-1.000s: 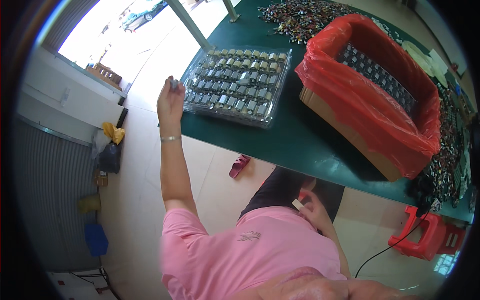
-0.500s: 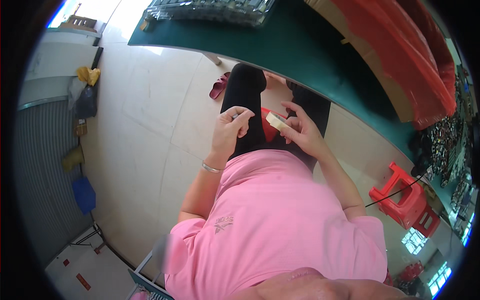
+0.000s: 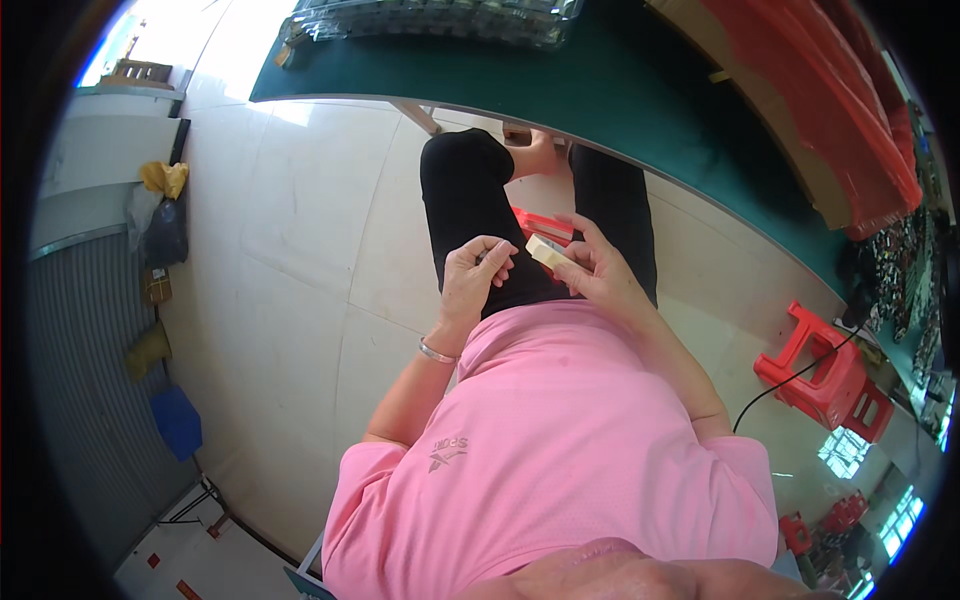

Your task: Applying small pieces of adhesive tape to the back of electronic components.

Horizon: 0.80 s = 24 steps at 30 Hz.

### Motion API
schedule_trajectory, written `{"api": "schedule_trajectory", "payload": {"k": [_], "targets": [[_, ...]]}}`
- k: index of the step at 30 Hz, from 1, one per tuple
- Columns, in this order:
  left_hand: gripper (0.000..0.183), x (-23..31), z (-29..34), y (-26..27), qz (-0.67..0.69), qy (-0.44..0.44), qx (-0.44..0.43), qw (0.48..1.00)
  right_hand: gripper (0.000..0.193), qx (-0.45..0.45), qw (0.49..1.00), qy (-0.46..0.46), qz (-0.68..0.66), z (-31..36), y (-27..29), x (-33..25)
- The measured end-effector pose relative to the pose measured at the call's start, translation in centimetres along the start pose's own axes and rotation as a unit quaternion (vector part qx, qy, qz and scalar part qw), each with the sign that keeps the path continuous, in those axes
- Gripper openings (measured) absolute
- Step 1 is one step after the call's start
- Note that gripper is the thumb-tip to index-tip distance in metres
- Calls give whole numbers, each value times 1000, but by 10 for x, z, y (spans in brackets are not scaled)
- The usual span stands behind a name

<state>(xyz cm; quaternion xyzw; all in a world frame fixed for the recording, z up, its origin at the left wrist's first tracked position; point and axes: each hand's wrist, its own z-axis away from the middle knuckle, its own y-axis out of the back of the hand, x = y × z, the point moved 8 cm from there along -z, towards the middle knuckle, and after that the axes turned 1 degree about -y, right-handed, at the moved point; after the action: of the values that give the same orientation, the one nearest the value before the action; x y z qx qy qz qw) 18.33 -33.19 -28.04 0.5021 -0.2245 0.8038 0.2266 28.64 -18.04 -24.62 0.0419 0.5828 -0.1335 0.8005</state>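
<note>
Head view, landmark: green table (image 3: 600, 90)
Right hand (image 3: 600, 275): below table edge, over lap; fingers curled around small pale block (image 3: 545, 250)
Left hand (image 3: 475, 280): beside block; fingertips pinched narrow, contents not discernible
Handling: likely steady block; keep pinch close
Change: view dropped; tray (image 3: 430, 18) now at top rim

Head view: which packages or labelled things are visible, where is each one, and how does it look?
Clear plastic tray: on the green table, top edge; flat, transparent.
Cardboard box: table, upper right; brown, lined with a red plastic bag.
Small pale block: in the right hand, beside the left hand; rectangular, cream.
</note>
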Motion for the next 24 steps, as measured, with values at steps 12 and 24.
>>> {"api": "schedule_trajectory", "payload": {"k": [12, 24], "targets": [[23, -12, 1, 21, 64, 4, 27, 998, 61, -55, 998, -34, 24, -22, -19, 12], [19, -28, -8, 9, 39, 24, 42, 998, 64, -29, 998, -36, 52, -27, -7, 23]]}}
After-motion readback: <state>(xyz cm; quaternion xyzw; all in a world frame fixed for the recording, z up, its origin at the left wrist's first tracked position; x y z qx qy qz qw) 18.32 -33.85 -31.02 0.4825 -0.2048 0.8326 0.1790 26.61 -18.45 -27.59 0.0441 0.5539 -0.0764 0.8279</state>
